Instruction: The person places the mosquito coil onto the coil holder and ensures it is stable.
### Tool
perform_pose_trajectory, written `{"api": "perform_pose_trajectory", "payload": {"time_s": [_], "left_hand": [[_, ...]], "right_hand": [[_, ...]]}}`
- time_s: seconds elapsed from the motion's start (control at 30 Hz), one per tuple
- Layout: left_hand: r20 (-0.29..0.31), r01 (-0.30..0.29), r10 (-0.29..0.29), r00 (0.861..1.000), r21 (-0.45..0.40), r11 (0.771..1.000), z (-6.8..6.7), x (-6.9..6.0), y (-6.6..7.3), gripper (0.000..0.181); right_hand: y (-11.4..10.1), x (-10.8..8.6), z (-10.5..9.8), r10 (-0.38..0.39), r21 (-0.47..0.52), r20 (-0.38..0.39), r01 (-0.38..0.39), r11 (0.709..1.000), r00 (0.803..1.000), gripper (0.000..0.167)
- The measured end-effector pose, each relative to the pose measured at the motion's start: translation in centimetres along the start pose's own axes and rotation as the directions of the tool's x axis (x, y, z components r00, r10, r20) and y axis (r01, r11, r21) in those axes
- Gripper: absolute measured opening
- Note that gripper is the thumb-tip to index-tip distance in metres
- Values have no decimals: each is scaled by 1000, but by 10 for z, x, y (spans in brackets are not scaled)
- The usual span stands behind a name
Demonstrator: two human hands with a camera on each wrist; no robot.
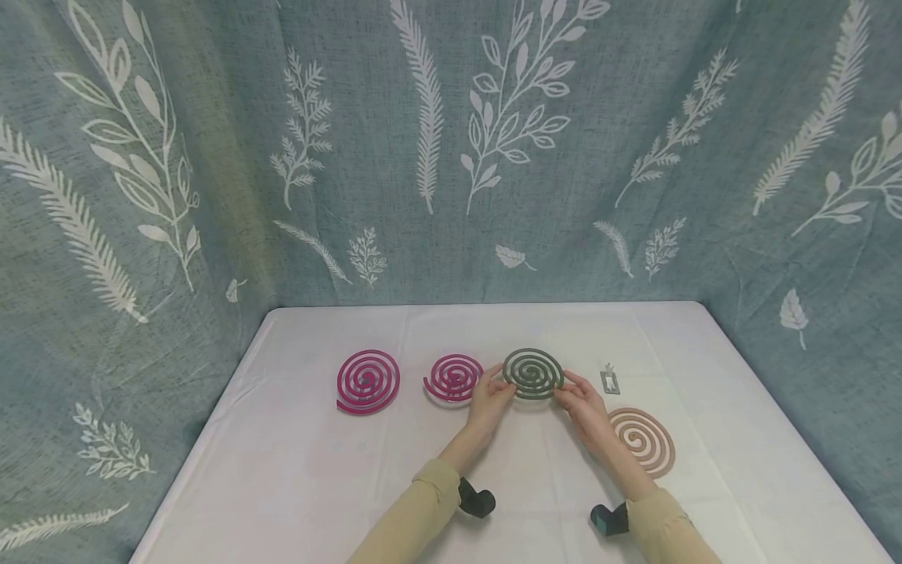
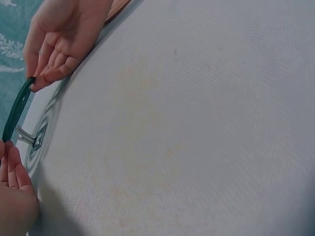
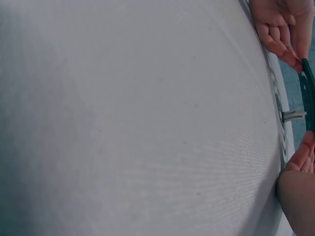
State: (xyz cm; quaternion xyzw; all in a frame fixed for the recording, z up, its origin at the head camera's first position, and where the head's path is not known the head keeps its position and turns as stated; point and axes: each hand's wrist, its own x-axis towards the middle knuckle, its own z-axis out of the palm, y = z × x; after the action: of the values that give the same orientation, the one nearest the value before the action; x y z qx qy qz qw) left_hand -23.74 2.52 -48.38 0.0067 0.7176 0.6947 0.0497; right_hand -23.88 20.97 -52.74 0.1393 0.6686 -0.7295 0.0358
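A green mosquito coil [image 1: 533, 374] is held just above the table, pinched by both hands at opposite edges. My left hand [image 1: 489, 401] has its left rim and my right hand [image 1: 585, 409] its right rim. Under the coil a small metal coil stand [image 2: 30, 137] stands up from the table; its prong reaches close to the coil, and I cannot tell whether they touch. In the right wrist view, the left hand [image 3: 281, 24] and right hand [image 3: 300, 162] grip the coil's rim [image 3: 308, 93], seen edge-on.
Two pink coils, one far left [image 1: 369, 381] and one [image 1: 453, 377] beside my left hand, appear slightly raised. A brown coil [image 1: 655, 442] lies partly behind my right forearm. Beyond it rests another metal stand [image 1: 610, 381]. A patterned curtain [image 1: 451, 157] hangs behind the white table [image 1: 282, 470].
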Motion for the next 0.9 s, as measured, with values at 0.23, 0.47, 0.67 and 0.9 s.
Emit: {"api": "perform_pose_trajectory", "payload": {"time_s": [0.23, 0.47, 0.67, 0.9], "left_hand": [[9, 22, -22, 1000, 8, 1000, -1, -4, 5, 48], [5, 17, -17, 1000, 13, 1000, 1, 2, -1, 48], [-18, 9, -9, 1000, 23, 1000, 5, 19, -26, 49], [-27, 3, -2, 1000, 12, 1000, 7, 27, -37, 50]], "right_hand": [[0, 1, 0, 7, -5, -6, -7, 1000, 1000, 61], [0, 3, 0, 16, -32, -17, -16, 999, 1000, 61], [1, 4, 1, 10, -44, -13, -11, 999, 1000, 61], [-1, 4, 1, 2, -2, -11, -2, 1000, 1000, 60]]}}
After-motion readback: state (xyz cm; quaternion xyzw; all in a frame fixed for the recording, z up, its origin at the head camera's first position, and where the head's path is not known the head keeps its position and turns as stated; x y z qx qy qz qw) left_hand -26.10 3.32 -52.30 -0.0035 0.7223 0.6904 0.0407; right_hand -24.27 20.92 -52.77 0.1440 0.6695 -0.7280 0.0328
